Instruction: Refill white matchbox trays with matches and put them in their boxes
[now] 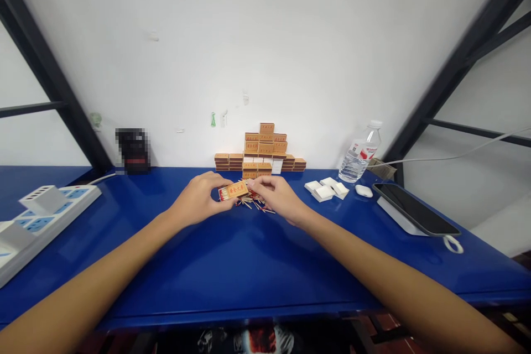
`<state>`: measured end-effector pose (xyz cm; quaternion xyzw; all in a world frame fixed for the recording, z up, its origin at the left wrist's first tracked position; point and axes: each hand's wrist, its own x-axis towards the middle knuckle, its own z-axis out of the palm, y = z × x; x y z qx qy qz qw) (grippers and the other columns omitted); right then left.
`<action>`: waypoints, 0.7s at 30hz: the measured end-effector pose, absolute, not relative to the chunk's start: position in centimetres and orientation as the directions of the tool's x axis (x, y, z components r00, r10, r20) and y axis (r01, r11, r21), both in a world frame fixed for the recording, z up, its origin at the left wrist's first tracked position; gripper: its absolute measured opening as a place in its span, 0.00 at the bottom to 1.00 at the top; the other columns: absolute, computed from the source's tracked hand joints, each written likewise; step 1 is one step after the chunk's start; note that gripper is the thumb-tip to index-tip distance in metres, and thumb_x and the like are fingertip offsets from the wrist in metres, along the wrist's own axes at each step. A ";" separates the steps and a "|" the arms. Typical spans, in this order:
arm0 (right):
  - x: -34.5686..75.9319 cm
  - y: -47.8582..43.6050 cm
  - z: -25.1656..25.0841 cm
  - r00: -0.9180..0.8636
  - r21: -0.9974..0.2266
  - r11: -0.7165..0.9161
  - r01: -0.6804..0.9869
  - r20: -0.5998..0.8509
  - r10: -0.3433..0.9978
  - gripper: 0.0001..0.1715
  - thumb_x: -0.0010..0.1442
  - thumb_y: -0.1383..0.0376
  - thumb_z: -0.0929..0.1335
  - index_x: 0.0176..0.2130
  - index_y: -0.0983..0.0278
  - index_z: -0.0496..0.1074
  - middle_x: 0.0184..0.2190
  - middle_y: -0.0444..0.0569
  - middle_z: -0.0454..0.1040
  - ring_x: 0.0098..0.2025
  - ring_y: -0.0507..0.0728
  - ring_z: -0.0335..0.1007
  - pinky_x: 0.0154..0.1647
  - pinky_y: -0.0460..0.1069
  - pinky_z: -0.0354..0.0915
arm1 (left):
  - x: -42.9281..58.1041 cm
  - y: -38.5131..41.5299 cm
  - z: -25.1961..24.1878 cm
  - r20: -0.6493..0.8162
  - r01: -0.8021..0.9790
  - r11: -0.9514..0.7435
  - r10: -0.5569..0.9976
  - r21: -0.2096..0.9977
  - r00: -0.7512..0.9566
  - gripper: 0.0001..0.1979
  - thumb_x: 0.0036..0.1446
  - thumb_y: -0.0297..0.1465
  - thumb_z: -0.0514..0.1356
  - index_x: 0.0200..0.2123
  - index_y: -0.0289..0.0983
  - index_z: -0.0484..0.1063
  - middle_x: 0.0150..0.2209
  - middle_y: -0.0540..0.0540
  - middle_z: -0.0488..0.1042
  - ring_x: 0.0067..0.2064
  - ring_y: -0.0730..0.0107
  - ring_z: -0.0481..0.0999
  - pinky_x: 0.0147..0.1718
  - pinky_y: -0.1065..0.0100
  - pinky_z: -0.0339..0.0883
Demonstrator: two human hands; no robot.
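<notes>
Between my two hands is an orange matchbox [235, 190], partly slid open, with red-tipped matches showing at its left end. My left hand [204, 196] grips that left end between thumb and fingers. At the box's right end, the thumb and fingers of my right hand [279, 197] are closed on it. A pile of loose matches [254, 203] lies on the blue table just behind and below the box, partly hidden by my right hand. Behind the pile, orange matchboxes [266, 146] are stacked in a stepped heap against the wall.
Several white trays [324, 192] lie right of the matches, near a water bottle [360, 155] and a white earbud case [364, 191]. A phone [415, 207] rests on a white box at the right. A power strip [78, 202] with plugged-in chargers lies at the left.
</notes>
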<state>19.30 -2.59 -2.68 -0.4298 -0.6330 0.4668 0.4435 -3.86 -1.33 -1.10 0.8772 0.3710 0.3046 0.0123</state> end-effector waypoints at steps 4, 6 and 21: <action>19.6 -2.3 -2.7 -0.249 -0.978 0.155 0.136 0.118 0.961 0.20 0.57 0.50 0.74 0.28 0.63 0.74 0.22 0.43 0.70 0.22 0.49 0.59 0.20 0.45 0.54 | -3.5 -1.5 -1.3 0.513 0.619 -0.747 0.641 0.244 0.571 0.18 0.61 0.44 0.65 0.51 0.43 0.81 0.43 0.45 0.82 0.43 0.59 0.78 0.43 0.61 0.70; 19.7 -2.2 -2.7 -0.218 -0.986 0.108 0.130 0.078 0.973 0.17 0.56 0.53 0.74 0.28 0.64 0.74 0.21 0.42 0.68 0.20 0.48 0.57 0.19 0.45 0.52 | -3.4 -1.5 -1.3 0.500 0.623 -0.737 0.655 0.260 0.567 0.18 0.61 0.44 0.65 0.51 0.43 0.80 0.42 0.45 0.82 0.42 0.59 0.78 0.42 0.61 0.70; 36.4 7.7 -1.5 0.370 -0.743 0.063 0.667 0.403 0.837 0.18 0.64 0.54 0.67 0.33 0.66 0.74 0.31 0.53 0.77 0.30 0.55 0.70 0.28 0.47 0.61 | -3.5 -1.6 -2.0 0.395 0.657 -0.692 0.717 0.301 0.574 0.20 0.60 0.45 0.65 0.49 0.40 0.81 0.44 0.43 0.82 0.44 0.58 0.78 0.42 0.61 0.69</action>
